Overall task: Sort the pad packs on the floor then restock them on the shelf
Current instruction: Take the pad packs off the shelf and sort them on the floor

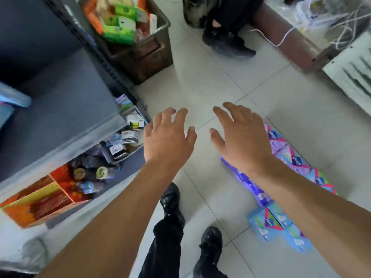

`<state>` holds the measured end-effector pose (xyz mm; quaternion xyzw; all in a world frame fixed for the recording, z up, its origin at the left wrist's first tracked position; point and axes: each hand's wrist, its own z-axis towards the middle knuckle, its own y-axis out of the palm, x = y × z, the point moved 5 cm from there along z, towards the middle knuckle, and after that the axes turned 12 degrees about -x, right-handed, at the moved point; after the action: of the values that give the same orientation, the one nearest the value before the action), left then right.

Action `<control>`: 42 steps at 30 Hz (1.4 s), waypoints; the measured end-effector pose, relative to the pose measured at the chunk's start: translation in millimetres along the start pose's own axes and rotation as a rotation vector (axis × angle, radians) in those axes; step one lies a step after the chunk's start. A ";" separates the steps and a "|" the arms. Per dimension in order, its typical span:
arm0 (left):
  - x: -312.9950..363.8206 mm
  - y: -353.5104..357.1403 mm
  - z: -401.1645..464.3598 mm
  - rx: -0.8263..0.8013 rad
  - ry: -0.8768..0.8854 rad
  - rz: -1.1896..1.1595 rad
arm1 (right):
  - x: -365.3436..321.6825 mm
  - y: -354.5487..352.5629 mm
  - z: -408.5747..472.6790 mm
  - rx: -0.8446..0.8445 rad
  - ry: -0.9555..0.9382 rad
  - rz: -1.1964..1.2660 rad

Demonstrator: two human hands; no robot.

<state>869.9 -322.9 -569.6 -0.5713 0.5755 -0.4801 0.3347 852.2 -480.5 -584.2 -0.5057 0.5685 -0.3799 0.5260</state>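
From the head view, the left hand point(167, 137) and the right hand point(241, 135) reach out over the floor point(200, 81) with fingers spread, holding nothing. The pad packs point(285, 155) lie in rows on the floor under the right arm. The gray shelf point(66, 109) is on the left.

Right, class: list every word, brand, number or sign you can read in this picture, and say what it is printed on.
No text can be read for certain.
Dark blue logo patches on the pink and purple pad packs on the floor: lettering too blurred to read.
Blue and green pad packs nearer the feet: print blurred.
Small white boxes on the bottom grey shelf: labels too small.
Green tissue packs in the brown crate: print blurred.
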 end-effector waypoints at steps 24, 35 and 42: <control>-439.8 -60.7 -218.8 0.335 -0.778 -0.261 | -507.4 59.2 23.8 -0.254 -0.858 -0.014; -517.4 -27.9 -244.7 0.287 -0.807 -0.331 | -604.0 138.8 39.9 -0.205 -0.928 -0.360; -521.6 -26.1 -250.1 0.340 -0.792 -0.353 | -591.2 127.9 29.1 -0.024 -0.998 -0.332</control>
<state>709.5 233.2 -551.5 -0.7368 0.2105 -0.3623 0.5305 820.0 124.3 -585.7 -0.7145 0.1653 -0.1642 0.6596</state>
